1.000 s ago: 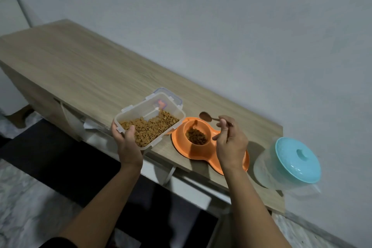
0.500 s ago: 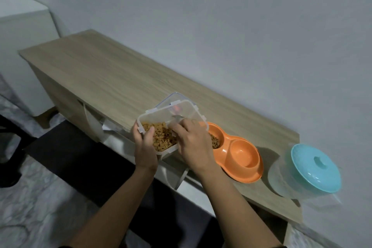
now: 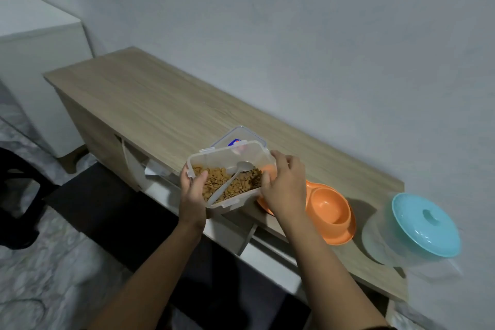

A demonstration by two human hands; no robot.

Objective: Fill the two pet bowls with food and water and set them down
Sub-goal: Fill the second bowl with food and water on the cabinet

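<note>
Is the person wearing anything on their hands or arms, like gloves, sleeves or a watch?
No gloves, rings or watch show. The left hand and right hand are bare, and both forearms are bare to the bottom of the picture. Only a dark edge, perhaps a sleeve, shows at the bottom by the right arm.

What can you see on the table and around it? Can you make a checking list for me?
Surface: wooden table, against a grey wall.
Job's things: clear food container of kibble, spoon lying in it; orange double pet bowl, its right cup empty, left cup hidden; clear water jug with blue lid.
Clutter: container lid lying behind the container.
Hands: left hand and right hand each hold an end of the container.
Cables: nothing seen.
Surroundings: white cabinet at left, marbled floor, dark mat.
</note>
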